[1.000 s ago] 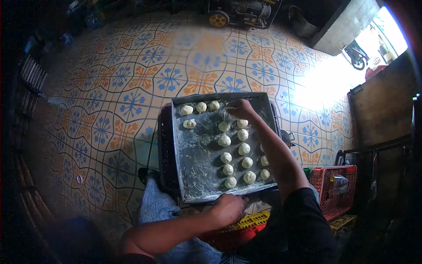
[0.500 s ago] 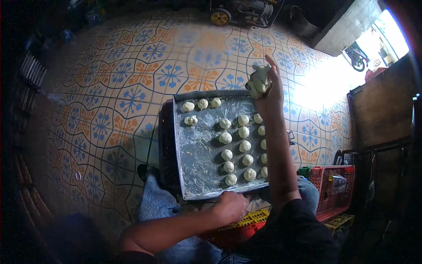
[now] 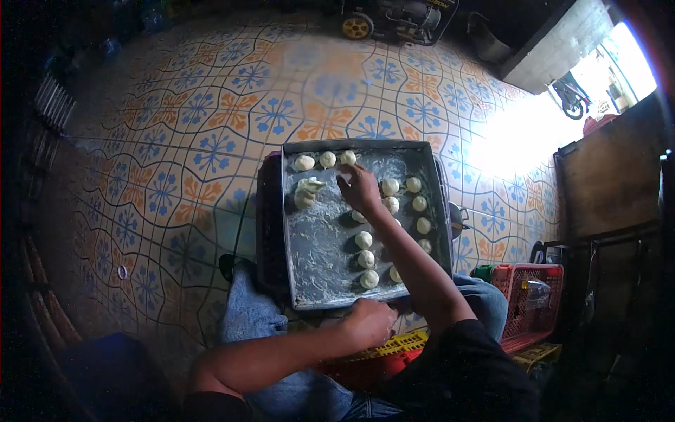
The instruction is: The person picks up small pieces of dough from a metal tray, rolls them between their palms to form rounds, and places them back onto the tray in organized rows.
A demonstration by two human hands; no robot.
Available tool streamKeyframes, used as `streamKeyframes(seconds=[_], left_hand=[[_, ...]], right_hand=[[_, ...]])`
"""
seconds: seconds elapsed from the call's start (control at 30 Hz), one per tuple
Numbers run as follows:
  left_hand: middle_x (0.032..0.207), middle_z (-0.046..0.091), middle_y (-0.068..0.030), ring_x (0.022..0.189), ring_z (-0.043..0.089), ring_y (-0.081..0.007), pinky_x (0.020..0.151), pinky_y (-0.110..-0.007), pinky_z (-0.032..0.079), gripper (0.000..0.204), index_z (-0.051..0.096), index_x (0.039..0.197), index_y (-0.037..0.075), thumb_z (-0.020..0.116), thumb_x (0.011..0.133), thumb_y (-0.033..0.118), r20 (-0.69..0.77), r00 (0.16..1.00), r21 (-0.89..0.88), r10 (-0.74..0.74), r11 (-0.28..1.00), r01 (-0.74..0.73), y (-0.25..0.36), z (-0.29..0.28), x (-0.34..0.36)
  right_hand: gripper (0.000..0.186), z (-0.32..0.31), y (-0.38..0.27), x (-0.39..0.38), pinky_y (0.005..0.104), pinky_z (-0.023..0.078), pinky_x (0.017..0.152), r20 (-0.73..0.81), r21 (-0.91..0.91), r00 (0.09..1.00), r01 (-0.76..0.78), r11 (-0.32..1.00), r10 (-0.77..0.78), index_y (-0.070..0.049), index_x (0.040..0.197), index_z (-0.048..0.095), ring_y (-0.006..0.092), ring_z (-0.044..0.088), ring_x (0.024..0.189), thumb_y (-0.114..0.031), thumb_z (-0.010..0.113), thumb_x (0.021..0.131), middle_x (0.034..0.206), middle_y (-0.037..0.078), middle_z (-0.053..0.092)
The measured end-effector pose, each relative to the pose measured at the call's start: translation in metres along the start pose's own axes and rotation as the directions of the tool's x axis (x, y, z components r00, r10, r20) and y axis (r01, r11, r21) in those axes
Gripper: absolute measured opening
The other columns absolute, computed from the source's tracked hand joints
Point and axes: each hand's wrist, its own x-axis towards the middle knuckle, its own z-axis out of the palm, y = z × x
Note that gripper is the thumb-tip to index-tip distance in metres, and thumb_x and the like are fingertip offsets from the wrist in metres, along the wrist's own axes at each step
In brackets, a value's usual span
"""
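A shallow metal tray (image 3: 320, 246), dusted with flour, holds rows of round pale dough balls (image 3: 363, 240). Near its far left part lies a larger, uneven lump of dough (image 3: 306, 194). My right hand (image 3: 361, 190) reaches over the far middle of the tray, just below the top row of balls. Its fingers point left and are apart, with nothing visible between them. Some dough balls are hidden under my right forearm. At the tray's front edge my left hand (image 3: 370, 325) is curled closed; whatever is inside it is hidden.
The tray rests on a dark crate (image 3: 271, 225) before my knees. Red and yellow crates (image 3: 404, 346) sit between my legs, and a red crate (image 3: 527, 309) stands at my right. A wheeled machine (image 3: 401, 21) is on the tiled floor (image 3: 211, 148) at the back.
My right hand has come down from above the tray's far right and let go of the dough it held. The lump at the tray's left is now bigger. My left hand has hardly moved.
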Motion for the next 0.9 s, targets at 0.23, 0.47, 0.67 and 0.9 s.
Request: streamKeyframes(seconds=[0.23, 0.47, 0.67, 0.9], left_hand=[[0.093, 0.07, -0.0212, 0.089, 0.07, -0.0386, 0.077, -0.05, 0.056, 0.034, 0.068, 0.106, 0.002, 0.064, 0.087, 0.03, -0.01, 1.0, -0.073, 0.007, 0.997, -0.008, -0.009, -0.028, -0.001], [0.098, 0.058, -0.0123, 0.102, 0.06, -0.0312, 0.089, -0.043, 0.051, 0.032, 0.066, 0.111, 0.006, 0.07, 0.083, 0.02, -0.619, 0.748, 0.131, 0.24, 0.97, -0.203, -0.019, -0.056, 0.014], [0.105, 0.057, -0.0083, 0.117, 0.055, -0.0307, 0.11, -0.056, 0.037, 0.032, 0.066, 0.107, 0.012, 0.073, 0.078, 0.02, -0.721, 0.519, 0.267, 0.46, 0.875, -0.404, -0.012, -0.053, 0.034], [0.116, 0.057, -0.0073, 0.126, 0.053, -0.0275, 0.112, -0.063, 0.031, 0.028, 0.062, 0.103, 0.013, 0.073, 0.079, 0.024, -0.761, 0.513, 0.29, 0.398, 0.915, -0.279, -0.023, -0.059, 0.048]], right_hand=[[0.025, -0.038, -0.043, -0.031, 0.0384, 0.056, 0.071, 0.228, 0.078, 0.971, 0.055, 0.995, -0.072, -0.006, 0.108, 0.073, 0.0284, 0.072, 0.081, -0.022, 0.073, 0.088, 0.103, 0.014, 0.072], [0.072, -0.098, -0.05, -0.088, 0.0424, 0.05, 0.095, 0.822, 0.532, 0.558, -0.824, 0.195, 0.114, -0.004, 0.138, 0.054, 0.0283, 0.065, 0.105, -0.063, 0.045, 0.098, 0.128, 0.018, 0.063], [0.072, -0.166, -0.081, -0.142, 0.045, 0.055, 0.085, 0.773, 0.632, 0.56, -0.725, -0.275, 0.298, -0.003, 0.12, 0.06, 0.029, 0.067, 0.089, -0.068, 0.041, 0.096, 0.103, 0.018, 0.066], [0.053, -0.145, -0.055, -0.161, 0.0409, 0.057, 0.077, 0.528, 0.806, 0.662, -0.589, -0.068, 0.532, -0.011, 0.117, 0.062, 0.0235, 0.067, 0.089, -0.059, 0.052, 0.097, 0.102, 0.009, 0.065]])
